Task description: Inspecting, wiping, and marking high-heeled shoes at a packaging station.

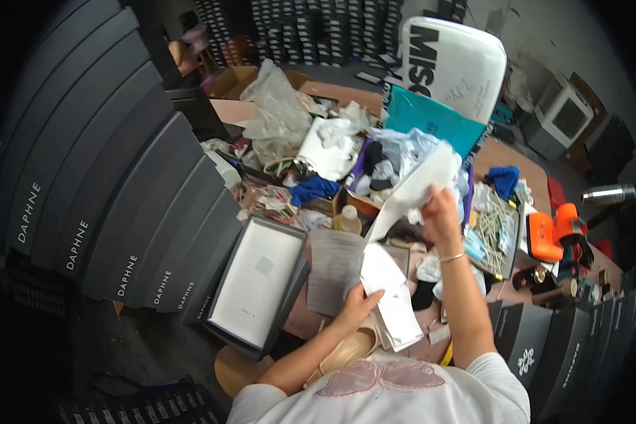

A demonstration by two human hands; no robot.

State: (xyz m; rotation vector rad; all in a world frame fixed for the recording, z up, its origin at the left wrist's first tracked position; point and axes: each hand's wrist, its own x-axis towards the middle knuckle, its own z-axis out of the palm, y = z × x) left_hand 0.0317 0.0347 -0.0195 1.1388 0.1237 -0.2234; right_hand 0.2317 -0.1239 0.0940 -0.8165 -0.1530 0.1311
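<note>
My right hand (439, 212) is raised over the cluttered table and grips the upper end of a long white sheet of wrapping paper (415, 189). The sheet runs down to my left hand (358, 304), which pinches its lower folded part (392, 297) close to my body. A beige shoe (346, 353) lies just under my left forearm. An open dark shoe box with a white inside (256, 281) rests to the left of my left hand. A grey sheet of paper (334, 268) lies between the box and the white sheet.
A tall stack of dark shoe boxes (120, 184) fills the left side. More dark boxes (544, 346) stand at the right. The table holds plastic bags (275, 113), blue cloth (314, 189), a teal sheet (431, 120), an orange tool (555, 233) and a small bottle (348, 219).
</note>
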